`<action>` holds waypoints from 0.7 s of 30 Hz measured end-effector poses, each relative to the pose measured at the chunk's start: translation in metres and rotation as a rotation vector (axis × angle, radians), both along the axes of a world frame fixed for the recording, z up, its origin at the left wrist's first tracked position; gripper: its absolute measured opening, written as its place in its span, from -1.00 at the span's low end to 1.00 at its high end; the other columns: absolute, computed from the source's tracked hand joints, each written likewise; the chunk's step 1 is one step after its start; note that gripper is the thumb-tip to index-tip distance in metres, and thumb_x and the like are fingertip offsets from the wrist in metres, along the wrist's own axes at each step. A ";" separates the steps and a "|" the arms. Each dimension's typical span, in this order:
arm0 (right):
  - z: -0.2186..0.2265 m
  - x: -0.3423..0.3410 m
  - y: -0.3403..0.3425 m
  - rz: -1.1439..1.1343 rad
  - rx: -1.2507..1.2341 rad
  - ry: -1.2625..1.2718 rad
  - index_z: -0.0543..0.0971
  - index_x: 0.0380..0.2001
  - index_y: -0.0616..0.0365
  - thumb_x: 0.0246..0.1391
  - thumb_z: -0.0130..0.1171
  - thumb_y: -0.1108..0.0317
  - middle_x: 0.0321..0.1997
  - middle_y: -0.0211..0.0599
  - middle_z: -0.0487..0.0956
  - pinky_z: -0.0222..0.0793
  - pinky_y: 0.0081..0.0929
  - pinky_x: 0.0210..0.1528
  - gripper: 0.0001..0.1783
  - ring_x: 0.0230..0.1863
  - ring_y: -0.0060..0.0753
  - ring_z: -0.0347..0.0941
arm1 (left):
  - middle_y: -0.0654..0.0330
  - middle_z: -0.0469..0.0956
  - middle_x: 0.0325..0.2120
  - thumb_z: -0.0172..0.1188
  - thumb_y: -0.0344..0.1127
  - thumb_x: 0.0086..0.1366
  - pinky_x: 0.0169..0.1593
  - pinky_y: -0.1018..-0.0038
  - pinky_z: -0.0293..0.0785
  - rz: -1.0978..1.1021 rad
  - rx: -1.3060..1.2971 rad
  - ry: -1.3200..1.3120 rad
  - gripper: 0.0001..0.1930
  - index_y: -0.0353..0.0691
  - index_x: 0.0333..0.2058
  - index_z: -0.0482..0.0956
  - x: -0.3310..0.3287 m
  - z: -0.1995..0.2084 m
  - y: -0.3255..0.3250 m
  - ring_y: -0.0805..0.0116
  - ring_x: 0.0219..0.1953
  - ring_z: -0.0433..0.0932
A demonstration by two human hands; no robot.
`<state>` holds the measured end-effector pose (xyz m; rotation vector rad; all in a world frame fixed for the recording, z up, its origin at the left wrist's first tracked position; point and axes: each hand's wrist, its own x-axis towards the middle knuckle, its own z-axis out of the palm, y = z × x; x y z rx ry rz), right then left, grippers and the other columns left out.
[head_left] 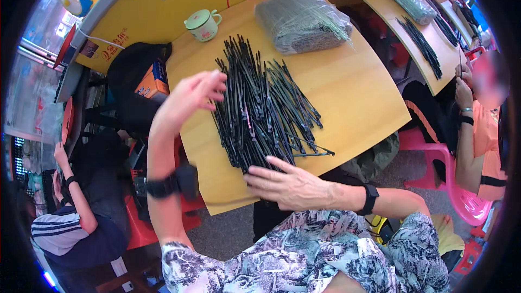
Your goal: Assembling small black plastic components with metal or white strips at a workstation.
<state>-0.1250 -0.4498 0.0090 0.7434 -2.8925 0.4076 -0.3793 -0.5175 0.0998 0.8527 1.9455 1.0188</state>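
A big heap of thin black rods (251, 114), several with small knobbed ends, lies across the middle of the wooden table. My left hand (196, 96) hovers at the heap's left side, fingers apart and slightly curled, somewhat blurred, with nothing in it. My right hand (290, 185) rests with outstretched fingers against the near ends of the rods. Its fingertips touch the heap and grip nothing. Most rods point away from me, and a few stick out to the right. The exact kind of rod is too small to make out.
Behind the heap a clear plastic bag (301, 20) holds thin greenish stems, beside a lidded light-green mug (203, 25). At right, a person (477, 125) sits on a pink chair near another table (434, 59) with bundles. Another person (70, 222) sits at left.
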 end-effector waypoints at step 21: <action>-0.025 -0.003 0.006 0.217 0.007 0.170 0.34 0.01 0.07 -0.13 -0.04 0.25 0.01 -0.40 0.30 -0.15 -0.12 0.35 -0.48 0.16 -0.47 0.15 | 0.20 0.54 -0.28 -0.05 -0.11 0.32 -0.15 0.59 0.36 0.306 0.270 0.215 -0.61 -0.34 -0.10 0.46 -0.067 -0.061 -0.017 0.47 -0.21 0.49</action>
